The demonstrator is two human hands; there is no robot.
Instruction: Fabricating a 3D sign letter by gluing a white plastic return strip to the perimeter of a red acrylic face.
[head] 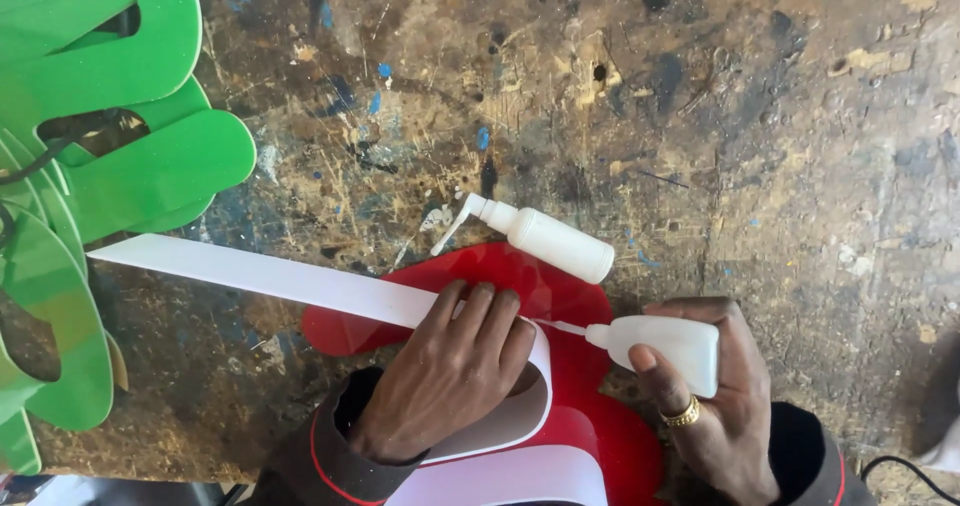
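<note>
Nearest the camera, at about 6 o'clock, the left hand (pixel 450 371) lies palm down with its fingers stretched nearly flat, pressing a white strip (pixel 300 281) against the edge of a red sheet (pixel 590 421). It grips nothing; it only bears down on the strip where it bends. The strip curls under and around that hand, loops back toward 6 o'clock, and its free end runs out flat toward 9 o'clock.

At about 4 o'clock the right hand (pixel 715 396), with a gold ring (pixel 682 414) on one finger, is closed around a small white squeeze bottle (pixel 665 346). The bottle's thin nozzle points toward 9 o'clock and reaches the strip just beside the left fingertips; whether the tip touches the strip or the red sheet I cannot quite tell.

The red sheet lies flat on the workbench (pixel 780 146), under both hands, with rounded edges.

Just beyond it, near the centre, a second white bottle (pixel 545 238) lies on its side, touching or nearly touching the red sheet's far edge, its bent nozzle pointing toward 9 o'clock.

Farther off, at 9 to 10 o'clock, green cut-out shapes (pixel 120 166) are stacked overlapping. The workbench is scarred wood, blotched with dark stains and blue flecks.
</note>
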